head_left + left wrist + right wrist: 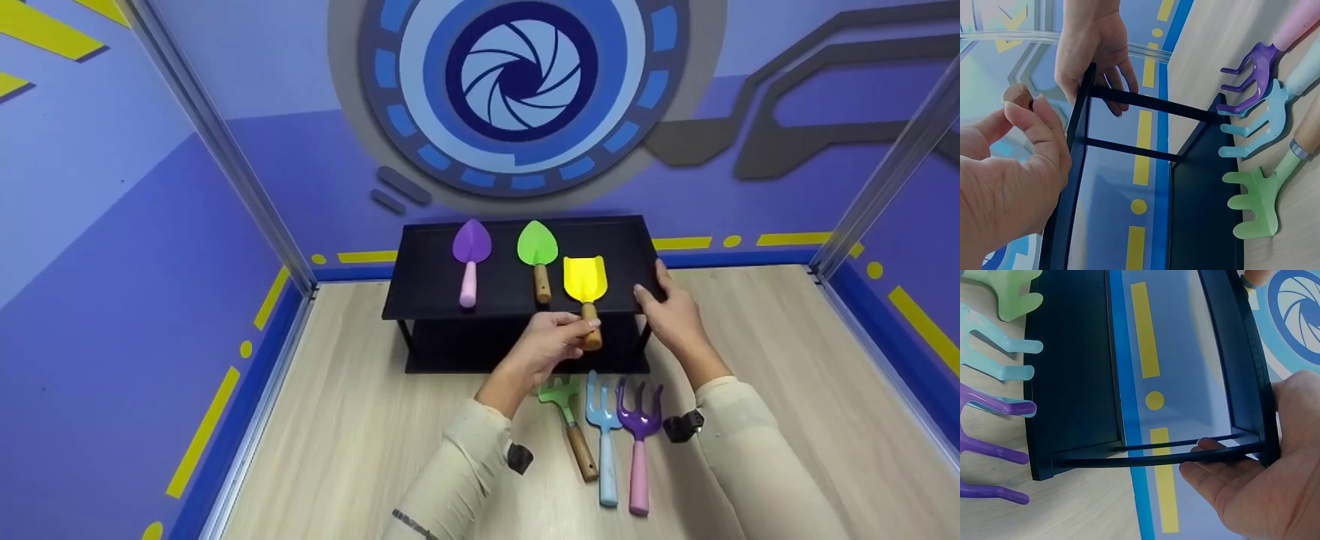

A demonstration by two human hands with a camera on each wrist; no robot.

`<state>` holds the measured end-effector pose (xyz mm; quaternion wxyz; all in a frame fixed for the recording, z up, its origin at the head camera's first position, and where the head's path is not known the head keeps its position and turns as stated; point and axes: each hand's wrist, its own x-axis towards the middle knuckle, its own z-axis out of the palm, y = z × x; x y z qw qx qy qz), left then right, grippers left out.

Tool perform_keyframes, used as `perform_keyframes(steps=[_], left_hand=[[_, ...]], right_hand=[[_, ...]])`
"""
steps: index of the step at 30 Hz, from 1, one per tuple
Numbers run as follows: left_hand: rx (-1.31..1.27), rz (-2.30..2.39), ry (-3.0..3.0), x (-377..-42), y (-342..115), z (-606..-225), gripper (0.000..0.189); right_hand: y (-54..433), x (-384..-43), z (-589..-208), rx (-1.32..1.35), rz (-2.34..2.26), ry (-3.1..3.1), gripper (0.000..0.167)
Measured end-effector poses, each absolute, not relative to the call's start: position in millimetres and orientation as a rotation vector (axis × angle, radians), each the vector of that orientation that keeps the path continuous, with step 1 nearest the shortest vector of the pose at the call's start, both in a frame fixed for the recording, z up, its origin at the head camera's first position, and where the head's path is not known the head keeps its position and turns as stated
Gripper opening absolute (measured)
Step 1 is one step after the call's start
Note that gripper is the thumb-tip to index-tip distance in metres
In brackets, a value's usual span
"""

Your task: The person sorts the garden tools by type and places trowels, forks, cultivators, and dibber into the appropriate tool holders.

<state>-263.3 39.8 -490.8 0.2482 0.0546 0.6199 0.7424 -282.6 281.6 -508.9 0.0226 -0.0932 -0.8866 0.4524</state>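
My left hand (551, 345) pinches the wooden handle of a yellow garden shovel (585, 279) between thumb and fingers. The shovel's blade overlaps the upper tier of a black two-tier rack (499, 292), with the handle sticking out past the front edge. At the rack's right end my right hand (675, 315) holds the edge, thumb on top and fingers around the outer side. Left of the yellow shovel, a green trowel (537, 244) with a wooden handle and a purple trowel (472, 241) with a pink handle lie on the upper tier, blades toward the back.
On the wood-grain table (337, 427) in front of the rack lie a green hand fork (576, 442), a light blue fork (606, 450) and a purple fork (640, 427) with a pink handle, tines toward the rack. Printed blue panels (285, 172) wall in the table behind and at both sides.
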Motion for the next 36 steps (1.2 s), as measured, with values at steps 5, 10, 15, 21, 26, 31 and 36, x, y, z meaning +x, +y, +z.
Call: perform_keyframes(steps=[5, 10, 15, 21, 26, 31, 36], left_hand=[[0.159, 2.028, 1.712, -264, 45, -487, 0.012], [0.184, 2.069, 1.704, -263, 52, -483, 0.018], [0.200, 2.101, 1.698, -260, 56, -480, 0.026], [0.207, 2.105, 1.754, -259, 58, -477, 0.026], [0.163, 2.142, 1.782, -262, 61, -475, 0.024], [0.115, 2.182, 1.797, -262, 65, -477, 0.026], [0.081, 2.206, 1.807, -262, 68, -478, 0.030]], right_hand=[[282, -282, -506, -0.292, 1.411, -2.742, 0.077], [281, -283, -505, -0.316, 1.419, -2.746, 0.077], [280, -282, -505, -0.310, 1.418, -2.735, 0.076], [282, -282, -504, -0.292, 1.432, -2.723, 0.077], [283, -282, -505, -0.283, 1.421, -2.717, 0.077], [281, -282, -506, -0.288, 1.429, -2.725, 0.077], [281, -282, -508, -0.287, 1.431, -2.734, 0.077]])
